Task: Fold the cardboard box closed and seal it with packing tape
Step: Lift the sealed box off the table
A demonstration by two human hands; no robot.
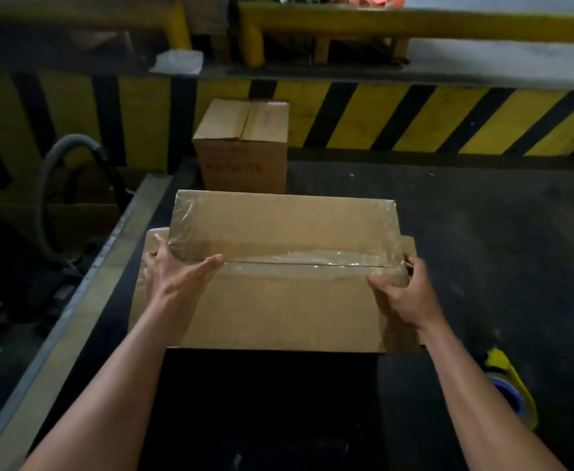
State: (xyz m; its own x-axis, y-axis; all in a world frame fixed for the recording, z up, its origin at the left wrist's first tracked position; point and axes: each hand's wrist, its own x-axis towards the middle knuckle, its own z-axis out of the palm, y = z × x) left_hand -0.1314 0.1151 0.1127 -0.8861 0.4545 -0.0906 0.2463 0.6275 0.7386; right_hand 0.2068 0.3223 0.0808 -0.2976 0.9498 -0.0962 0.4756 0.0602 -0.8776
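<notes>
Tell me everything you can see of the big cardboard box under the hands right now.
The big cardboard box is plain brown corrugated board, lying flat on the dark table with its top flaps folded shut. Clear tape runs along the centre seam and over the left and right edges, wrinkled in places. The left hand presses on the seam's left end; the right hand grips the right end. Loose cardboard sticks out at both sides. A smaller box stands behind it; whether they touch is unclear.

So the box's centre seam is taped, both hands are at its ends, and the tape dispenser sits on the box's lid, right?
Not quite: the head view shows the tape dispenser on the dark table near the right forearm, not on the box. The rest holds.
</notes>
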